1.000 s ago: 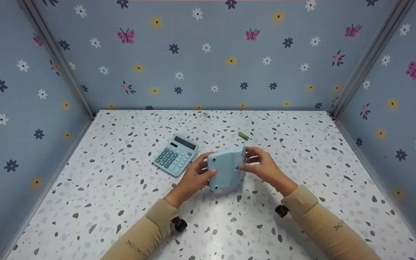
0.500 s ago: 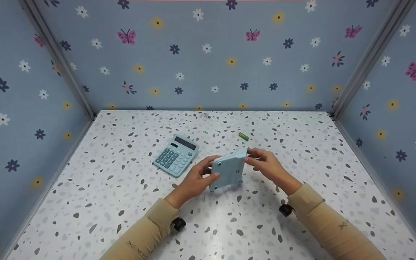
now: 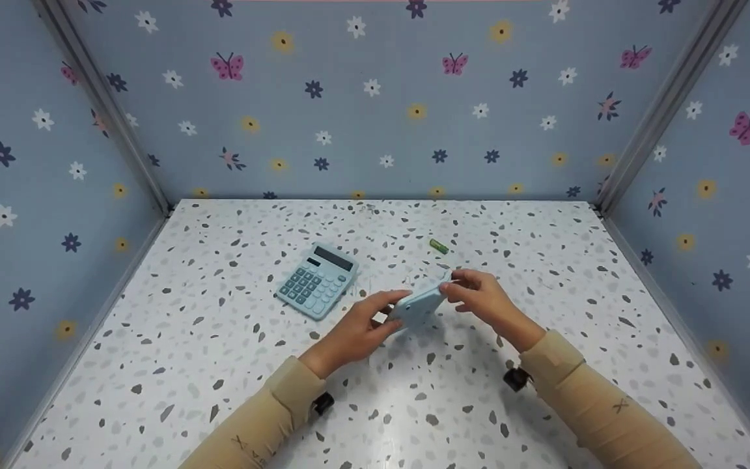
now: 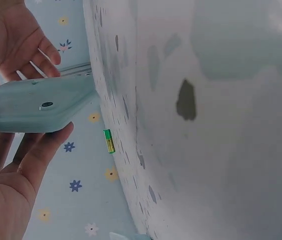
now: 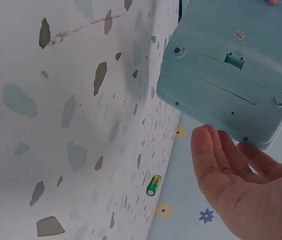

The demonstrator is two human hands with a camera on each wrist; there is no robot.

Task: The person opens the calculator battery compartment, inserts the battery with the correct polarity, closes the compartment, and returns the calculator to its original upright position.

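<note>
A light blue calculator (image 3: pixel 419 307) is held tilted above the table, its underside toward the right wrist camera. My left hand (image 3: pixel 362 329) grips its near left end, thumb on the underside and fingers on the other face. My right hand (image 3: pixel 484 301) has thumb and fingertips at the opposite edge. In the right wrist view a battery cover (image 5: pixel 228 80) with a latch sits in the calculator's back, flush with the case. A second light blue calculator (image 3: pixel 318 280) lies face up on the table, left of the hands. Beyond them lies a green battery (image 3: pixel 439 246).
The white speckled table (image 3: pixel 219 365) is bordered by a flowered back wall (image 3: pixel 375 130) and side walls. Grey metal posts (image 3: pixel 105 104) stand at the corners.
The held calculator has tipped from its back facing the head camera to nearly edge-on. My right hand has shifted from its back to the far edge; my left hand moved slightly right.
</note>
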